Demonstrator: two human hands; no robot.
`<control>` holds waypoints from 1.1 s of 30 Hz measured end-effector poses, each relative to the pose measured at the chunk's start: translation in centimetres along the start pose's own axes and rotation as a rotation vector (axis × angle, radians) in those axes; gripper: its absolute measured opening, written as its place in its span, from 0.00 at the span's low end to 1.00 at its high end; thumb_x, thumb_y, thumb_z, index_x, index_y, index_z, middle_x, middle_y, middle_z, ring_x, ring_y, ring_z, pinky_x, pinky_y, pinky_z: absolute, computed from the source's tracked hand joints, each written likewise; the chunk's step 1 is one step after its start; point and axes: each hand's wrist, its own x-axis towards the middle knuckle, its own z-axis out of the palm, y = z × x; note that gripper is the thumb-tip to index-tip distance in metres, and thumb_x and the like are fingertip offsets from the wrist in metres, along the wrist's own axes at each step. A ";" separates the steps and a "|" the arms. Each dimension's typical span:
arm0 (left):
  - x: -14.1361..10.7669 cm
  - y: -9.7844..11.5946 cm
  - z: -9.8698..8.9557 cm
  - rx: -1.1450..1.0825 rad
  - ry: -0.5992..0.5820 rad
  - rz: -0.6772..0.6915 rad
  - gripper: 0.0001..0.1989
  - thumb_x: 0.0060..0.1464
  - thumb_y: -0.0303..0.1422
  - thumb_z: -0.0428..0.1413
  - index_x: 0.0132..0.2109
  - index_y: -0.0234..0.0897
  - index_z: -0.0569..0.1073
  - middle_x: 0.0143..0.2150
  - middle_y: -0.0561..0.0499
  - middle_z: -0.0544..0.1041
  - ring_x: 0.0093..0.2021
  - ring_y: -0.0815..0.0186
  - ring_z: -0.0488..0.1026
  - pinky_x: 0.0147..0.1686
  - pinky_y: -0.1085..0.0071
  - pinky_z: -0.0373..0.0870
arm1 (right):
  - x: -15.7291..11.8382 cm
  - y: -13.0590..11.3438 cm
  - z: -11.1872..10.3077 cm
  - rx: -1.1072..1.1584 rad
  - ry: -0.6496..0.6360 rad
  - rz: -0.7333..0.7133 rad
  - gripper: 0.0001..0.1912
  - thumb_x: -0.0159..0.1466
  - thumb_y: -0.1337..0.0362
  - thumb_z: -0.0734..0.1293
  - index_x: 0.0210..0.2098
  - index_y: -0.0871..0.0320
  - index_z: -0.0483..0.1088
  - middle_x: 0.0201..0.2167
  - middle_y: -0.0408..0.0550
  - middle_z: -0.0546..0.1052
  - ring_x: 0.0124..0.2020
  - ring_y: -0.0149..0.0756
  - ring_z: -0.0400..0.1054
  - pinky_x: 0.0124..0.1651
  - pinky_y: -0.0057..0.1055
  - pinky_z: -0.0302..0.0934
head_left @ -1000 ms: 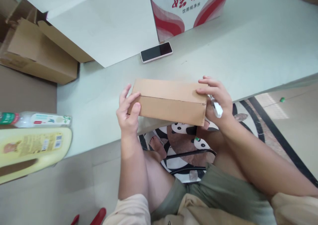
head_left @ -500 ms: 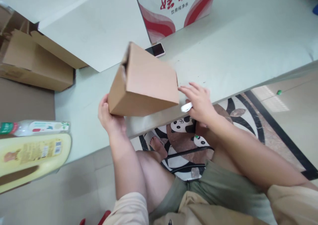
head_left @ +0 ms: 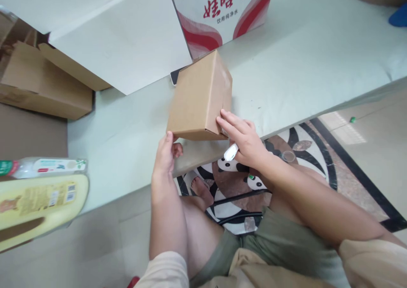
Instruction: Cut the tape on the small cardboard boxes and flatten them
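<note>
A brown cardboard box stands tilted over the pale green tabletop, with a strip of clear tape on its right face. My left hand pinches the near left corner, thumb against the edge and fingers curled below. The fingertips of my right hand press on the right face near its lower end. Tucked in that right palm is a small white handle-like tool; its exact kind is not clear. Behind the box, a phone is mostly hidden.
A white carton with red print and a plain white box line the back. Open brown cartons sit at left, near a clear bottle and a yellow jug. The table's front edge runs above my legs.
The box has turned, so its taped right face now shows, and it sits farther right. My left hand has moved right with its corner. My right fingers have come onto the taped face.
</note>
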 end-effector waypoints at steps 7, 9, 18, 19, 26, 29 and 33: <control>-1.0 0.1 0.8 0.188 -0.358 -0.215 0.36 0.45 0.71 0.53 0.22 0.40 0.67 0.11 0.55 0.59 0.11 0.71 0.56 0.11 0.73 0.47 | -0.4 -0.2 -1.2 0.018 0.212 -0.139 0.29 0.68 0.66 0.58 0.68 0.43 0.62 0.67 0.48 0.70 0.71 0.45 0.60 0.63 0.46 0.57; -1.2 0.4 1.0 0.231 -0.509 -0.248 0.34 0.44 0.69 0.56 0.24 0.40 0.71 0.13 0.53 0.65 0.11 0.70 0.57 0.10 0.73 0.47 | -0.4 -0.1 -1.3 0.043 0.322 -0.173 0.27 0.70 0.65 0.58 0.67 0.42 0.63 0.63 0.47 0.74 0.68 0.44 0.64 0.62 0.45 0.59; -0.1 -0.1 -0.2 0.315 0.075 0.209 0.26 0.49 0.52 0.65 0.48 0.38 0.79 0.41 0.43 0.82 0.30 0.65 0.77 0.27 0.71 0.74 | -0.5 -0.5 -1.3 0.041 0.313 -0.208 0.24 0.71 0.66 0.60 0.62 0.39 0.68 0.60 0.42 0.77 0.65 0.42 0.67 0.60 0.44 0.61; -0.2 -0.1 -0.3 0.282 0.198 0.361 0.28 0.49 0.53 0.65 0.52 0.40 0.77 0.48 0.42 0.81 0.40 0.61 0.80 0.36 0.66 0.78 | -0.6 -0.7 -1.2 0.046 0.298 -0.230 0.24 0.70 0.66 0.60 0.62 0.38 0.68 0.60 0.41 0.77 0.65 0.41 0.67 0.60 0.43 0.61; -1.5 1.6 1.6 0.458 0.117 0.957 0.25 0.59 0.57 0.52 0.49 0.45 0.80 0.56 0.46 0.75 0.68 0.50 0.65 0.74 0.45 0.47 | -0.8 -2.5 -0.5 0.028 0.162 -0.302 0.22 0.71 0.65 0.61 0.61 0.36 0.70 0.59 0.38 0.78 0.63 0.36 0.68 0.63 0.39 0.58; -1.4 1.6 2.4 0.465 0.107 0.845 0.29 0.57 0.61 0.49 0.46 0.45 0.80 0.53 0.46 0.76 0.65 0.49 0.67 0.75 0.43 0.44 | -0.8 -2.6 -0.4 0.032 0.161 -0.313 0.23 0.71 0.65 0.61 0.63 0.40 0.68 0.60 0.41 0.77 0.64 0.38 0.67 0.62 0.40 0.59; -1.1 1.1 2.6 0.426 0.125 0.858 0.29 0.58 0.61 0.47 0.46 0.45 0.81 0.53 0.47 0.75 0.65 0.49 0.66 0.75 0.44 0.43 | -0.9 -2.5 -0.1 0.068 0.188 -0.322 0.23 0.71 0.64 0.60 0.63 0.39 0.66 0.58 0.42 0.77 0.63 0.40 0.67 0.60 0.42 0.63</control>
